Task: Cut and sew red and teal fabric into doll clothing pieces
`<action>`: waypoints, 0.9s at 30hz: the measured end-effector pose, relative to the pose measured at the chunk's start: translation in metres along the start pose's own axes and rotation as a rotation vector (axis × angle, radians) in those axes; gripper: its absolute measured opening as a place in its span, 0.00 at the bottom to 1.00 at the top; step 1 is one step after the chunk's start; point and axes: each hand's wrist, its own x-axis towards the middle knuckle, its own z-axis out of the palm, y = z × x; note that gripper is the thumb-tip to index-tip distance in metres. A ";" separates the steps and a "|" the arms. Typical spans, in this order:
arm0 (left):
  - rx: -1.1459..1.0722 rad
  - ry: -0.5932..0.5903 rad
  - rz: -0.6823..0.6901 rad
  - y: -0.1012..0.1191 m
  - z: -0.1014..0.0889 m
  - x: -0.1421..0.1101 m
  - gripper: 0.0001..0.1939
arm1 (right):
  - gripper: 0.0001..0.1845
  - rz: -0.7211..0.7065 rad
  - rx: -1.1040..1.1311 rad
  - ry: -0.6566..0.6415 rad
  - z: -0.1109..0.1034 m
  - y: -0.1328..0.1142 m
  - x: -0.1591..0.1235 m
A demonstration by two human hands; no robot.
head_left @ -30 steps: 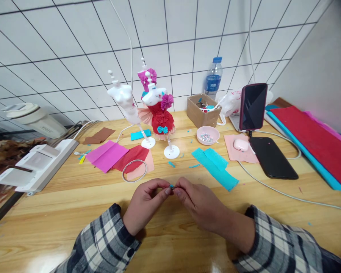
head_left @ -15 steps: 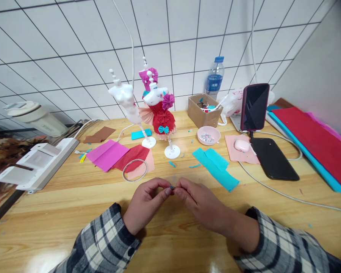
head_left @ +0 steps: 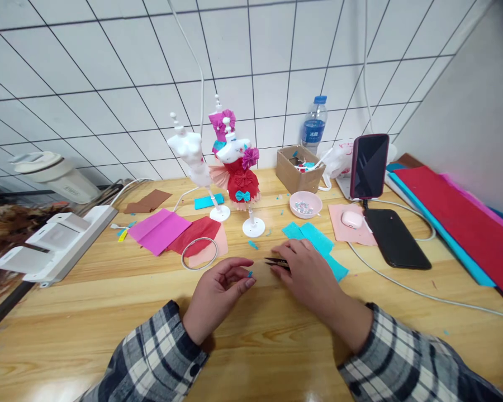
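My left hand [head_left: 218, 293] pinches a small blue piece of crepe paper [head_left: 250, 274] between thumb and fingers, just above the table. To its right, my right hand [head_left: 305, 273] is closed around dark thread snips [head_left: 276, 262], their two pointed blades apart and aimed left. The blades do not touch the blue piece. Beyond my right hand lie blue crepe paper strips [head_left: 312, 237], partly covered by it. A small mannequin in a red paper dress [head_left: 243, 178] with a blue bow [head_left: 242, 196] stands behind my hands, beside a bare white mannequin [head_left: 188, 151].
Magenta paper [head_left: 159, 231], red paper [head_left: 197, 231] and a metal ring [head_left: 199, 254] lie at left. A pink bowl of beads [head_left: 305, 204], a cardboard box [head_left: 298, 169], a water bottle [head_left: 314, 125] and a phone [head_left: 396, 237] occupy the right. A white cable [head_left: 427, 301] crosses there.
My hands have come apart. The right hand has moved right and away from me, and the snips now show in it. My left hand still pinches the blue piece.
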 end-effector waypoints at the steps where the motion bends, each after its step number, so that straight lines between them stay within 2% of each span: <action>1: -0.014 -0.006 -0.006 0.001 0.001 -0.001 0.17 | 0.12 -0.024 0.034 0.049 -0.001 -0.002 -0.001; 3: -0.011 -0.011 -0.006 0.001 0.003 -0.003 0.18 | 0.11 -0.048 0.184 0.090 -0.003 -0.009 -0.004; 6: 0.035 -0.029 0.010 0.001 0.006 -0.005 0.20 | 0.06 0.003 0.467 0.012 -0.003 -0.020 -0.009; 8: 0.069 -0.042 0.017 0.001 0.006 -0.006 0.21 | 0.05 0.050 0.563 -0.022 -0.001 -0.024 -0.010; 11: 0.102 -0.049 0.019 0.003 0.007 -0.008 0.20 | 0.04 0.082 0.605 -0.027 0.002 -0.025 -0.009; 16: 0.098 -0.011 0.062 0.009 0.006 -0.008 0.10 | 0.06 0.057 0.619 -0.026 0.003 -0.022 -0.007; 21: 0.239 0.001 0.038 0.013 0.007 -0.008 0.09 | 0.05 0.006 0.593 -0.001 0.004 -0.022 -0.008; 27: 0.288 0.051 0.090 0.012 0.005 -0.008 0.09 | 0.05 0.073 0.675 -0.016 0.008 -0.023 -0.009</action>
